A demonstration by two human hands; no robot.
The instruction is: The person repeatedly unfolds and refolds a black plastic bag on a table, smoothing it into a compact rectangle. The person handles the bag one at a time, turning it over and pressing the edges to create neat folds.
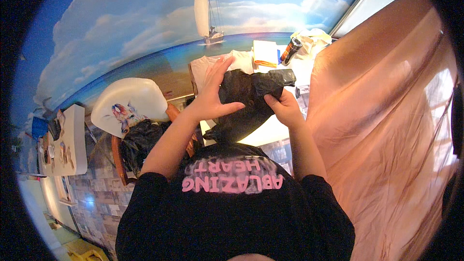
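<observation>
My right hand (288,110) grips a crumpled bundle of thin black material (244,101), thumb on top. The bundle's upper right end is folded and shiny like plastic; whether it is a bag or a garment I cannot tell. My left hand (219,96) is at the bundle's left side, fingers stretched forward and thumb spread over it. Nothing is gripped in that hand, and I cannot tell whether it touches the material. Below the bundle shows the pale top of a table (268,130).
Light folded clothing (241,59), a folded white and yellow cloth (265,52) and a dark cylindrical can (291,49) lie beyond my hands. At left stands a white-backed chair (145,92) with black material (139,145) on it. A peach curtain (366,116) hangs close on the right.
</observation>
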